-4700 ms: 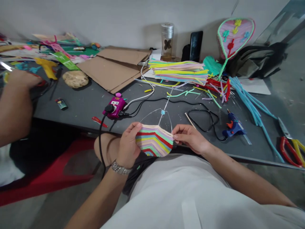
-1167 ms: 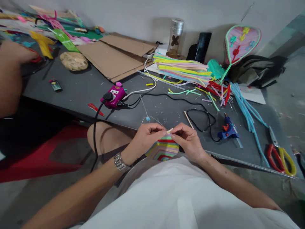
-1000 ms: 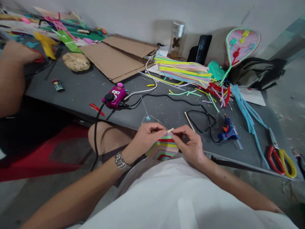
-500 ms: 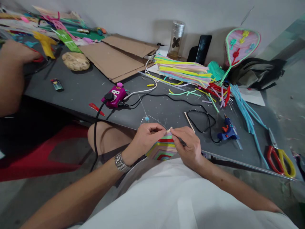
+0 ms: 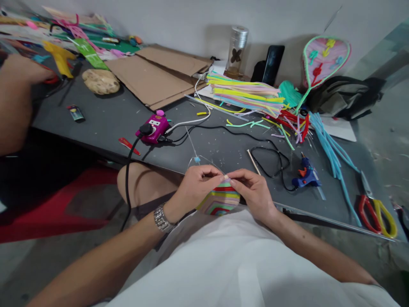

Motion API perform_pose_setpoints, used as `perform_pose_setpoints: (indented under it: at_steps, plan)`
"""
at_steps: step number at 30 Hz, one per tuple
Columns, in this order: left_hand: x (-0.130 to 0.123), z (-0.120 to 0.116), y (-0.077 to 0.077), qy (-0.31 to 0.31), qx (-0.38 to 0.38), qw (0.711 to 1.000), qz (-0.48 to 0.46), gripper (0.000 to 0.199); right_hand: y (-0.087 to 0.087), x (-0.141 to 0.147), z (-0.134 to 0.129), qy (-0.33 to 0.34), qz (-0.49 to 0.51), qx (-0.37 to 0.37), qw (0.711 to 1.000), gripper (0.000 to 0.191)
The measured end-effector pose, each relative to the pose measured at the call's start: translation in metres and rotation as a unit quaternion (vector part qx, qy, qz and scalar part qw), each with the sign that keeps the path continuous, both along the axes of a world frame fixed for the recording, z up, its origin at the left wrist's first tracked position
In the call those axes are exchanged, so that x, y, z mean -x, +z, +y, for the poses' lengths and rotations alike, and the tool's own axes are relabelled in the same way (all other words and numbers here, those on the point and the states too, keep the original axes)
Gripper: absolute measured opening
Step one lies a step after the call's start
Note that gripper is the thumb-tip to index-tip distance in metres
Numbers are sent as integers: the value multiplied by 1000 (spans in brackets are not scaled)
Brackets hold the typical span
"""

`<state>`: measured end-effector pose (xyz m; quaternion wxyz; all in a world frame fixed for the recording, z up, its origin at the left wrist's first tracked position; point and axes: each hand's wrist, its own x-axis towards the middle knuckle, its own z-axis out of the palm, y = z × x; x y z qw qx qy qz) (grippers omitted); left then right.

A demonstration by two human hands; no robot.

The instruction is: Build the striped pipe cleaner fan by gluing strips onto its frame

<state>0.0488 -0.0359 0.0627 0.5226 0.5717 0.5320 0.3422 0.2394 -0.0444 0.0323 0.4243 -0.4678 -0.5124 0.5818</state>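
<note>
A panel of coloured pipe cleaner stripes (image 5: 220, 199) sits low between my hands, close to my white shirt. My left hand (image 5: 198, 185), with a metal watch on its wrist, pinches the panel's upper left edge. From the right, my right hand (image 5: 255, 192) pinches a short pale pipe cleaner (image 5: 226, 177) at the top edge; the fingertips of both hands nearly meet there. Thin wire rises behind my fingers to a small blue knot (image 5: 197, 159). A cream stick-like strip (image 5: 254, 163) lies on the table just beyond my right hand.
On the grey table are a blue glue gun (image 5: 307, 174), scissors (image 5: 376, 211), a purple power adapter (image 5: 154, 128) and a pile of pipe cleaners (image 5: 246, 94). Cardboard (image 5: 153, 79) lies behind. Another person's hand (image 5: 24, 70) is at left, near a yellow glue gun (image 5: 60, 57).
My right hand has turned and shifted slightly right, uncovering more of the panel's right edge. The pale end at the top sticks up less. My left hand stays almost in place.
</note>
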Motion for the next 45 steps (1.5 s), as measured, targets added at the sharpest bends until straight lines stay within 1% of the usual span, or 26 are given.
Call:
perform_pose_setpoints:
  at_steps: [5,10,12,15,18,19,21,23,24,27,29,31,33,35,36,37,39,40,42,43,44,45]
  plan:
    - [0,0,-2,12,4,1000,-12,26,3,1,4,16,89,118,989,28]
    - [1,1,-1,-33,29,999,-12,31,9,1,5,33,146,211,966,29]
    - [2,2,-1,-43,32,999,-9,33,11,2,6,33,153,224,962,29]
    - [4,-1,-2,-44,18,999,-4,35,11,0,8,22,147,209,966,29]
    - [9,-11,4,-5,-53,998,38,34,10,-4,13,6,129,183,974,30]
    - [12,-16,9,9,-86,994,59,37,9,-6,15,-2,119,169,978,30]
    - [17,-26,18,14,-144,985,89,40,10,-8,19,-21,94,127,987,29]
    - [20,-32,25,19,-176,979,97,37,12,-7,22,-34,69,75,994,28]
    - [21,-32,26,27,-178,979,97,33,13,-5,23,-32,57,53,996,28]
    - [21,-27,21,55,-126,988,67,31,11,-1,19,2,8,2,1000,31]
    - [20,-20,16,61,-85,994,36,34,5,1,15,9,-55,-38,998,30]
    - [19,-16,15,60,-65,996,16,37,0,1,12,3,-122,-83,989,24]
    - [19,-14,20,55,-69,996,21,36,-1,2,14,17,-145,-93,985,14]
    - [20,-16,31,50,-111,991,54,33,6,3,19,51,-132,-82,987,11]
    - [21,-19,38,45,-149,984,82,32,12,4,23,61,-128,-89,986,11]
    - [23,-22,46,42,-193,973,117,31,20,4,27,63,-132,-111,983,10]
    - [29,-33,60,33,-279,940,195,30,38,3,34,36,-159,-201,966,7]
    - [33,-39,66,36,-311,921,231,29,45,2,37,15,-174,-258,950,7]
    - [45,-49,74,54,-353,896,264,23,54,-1,40,-23,-206,-379,902,9]
    - [52,-52,75,83,-359,893,257,19,55,-3,40,-38,-222,-436,871,11]
    - [59,-53,72,120,-347,900,236,17,52,-6,40,-49,-238,-487,839,14]
    - [65,-51,68,164,-317,913,195,16,47,-8,40,-56,-253,-533,806,17]
